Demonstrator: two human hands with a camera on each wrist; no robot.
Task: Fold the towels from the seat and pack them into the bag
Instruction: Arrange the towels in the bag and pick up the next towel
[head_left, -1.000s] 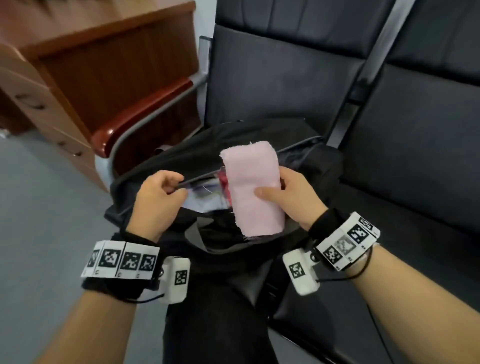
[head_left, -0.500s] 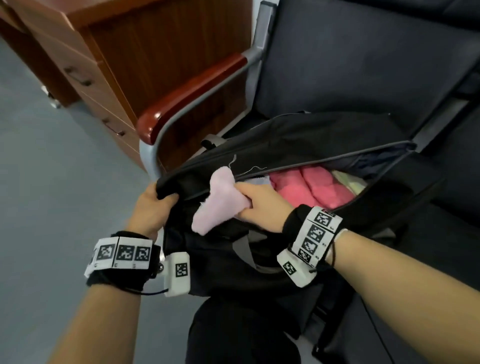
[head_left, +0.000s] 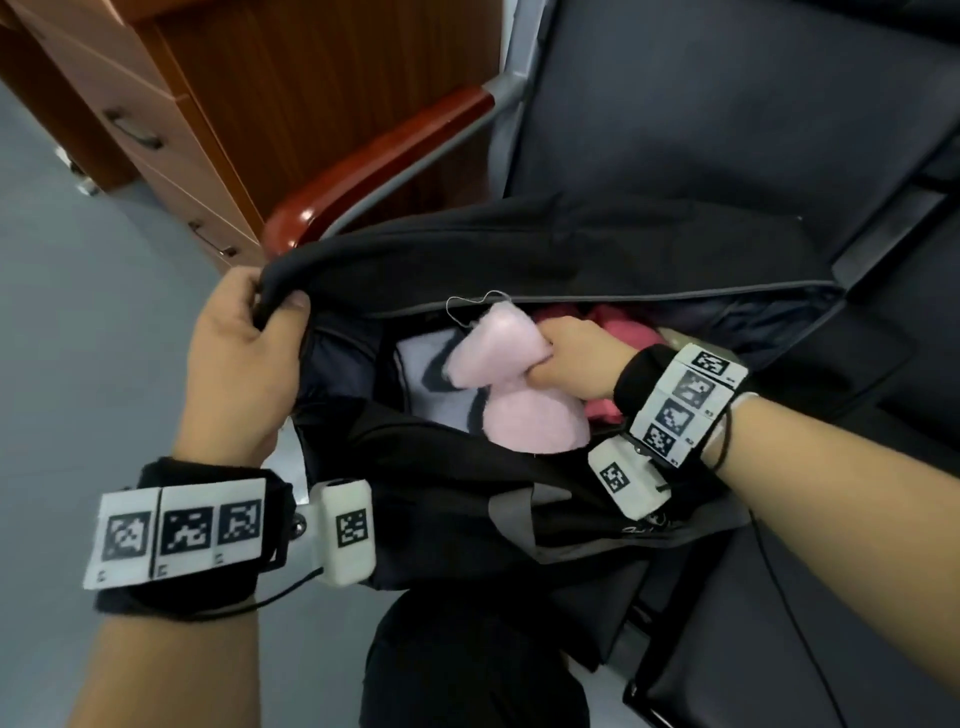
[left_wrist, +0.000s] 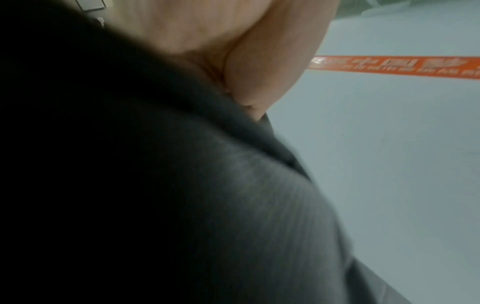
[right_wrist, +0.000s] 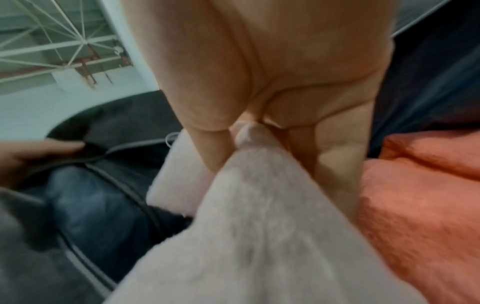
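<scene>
Both hands are at the mouth of the black bag (head_left: 545, 249), which sits on the dark seat (head_left: 779, 597) of a row of chairs, against the seat's left edge beside the red-topped armrest (head_left: 374, 161). At the left end of the bag's opening the left hand (head_left: 241, 358) has its fingers and thumb curled round the upper lip of the fabric, pinching a fold of it and holding it up so the mouth gapes; in the left wrist view that hand (left_wrist: 233, 41) shows only as palm pressed against dark cloth. Over the middle of the opening the right hand (head_left: 576, 358) is clenched round the light pink towel (head_left: 524, 395), gripping it at its bunched waist, so that one end flares up toward the far lip and the other, wider end hangs down over the near lip of the bag. A loose white thread (head_left: 475, 304) curls off the towel's upper end. From the right wrist camera the right hand (right_wrist: 285, 72) can be seen closed tight on the gathered cloth, with the light pink towel (right_wrist: 259, 236) spreading out below it. Inside the bag, toward its right end and just behind the right hand, lie deeper pink towels (head_left: 618, 325), seen more orange in the right wrist view (right_wrist: 420, 205). Under the light towel, toward the bag's left end, lies a pale grey-and-dark piece of cloth (head_left: 426, 374). A wooden cabinet (head_left: 218, 104) with drawers stands on the grey floor (head_left: 78, 312) beyond the armrest.
</scene>
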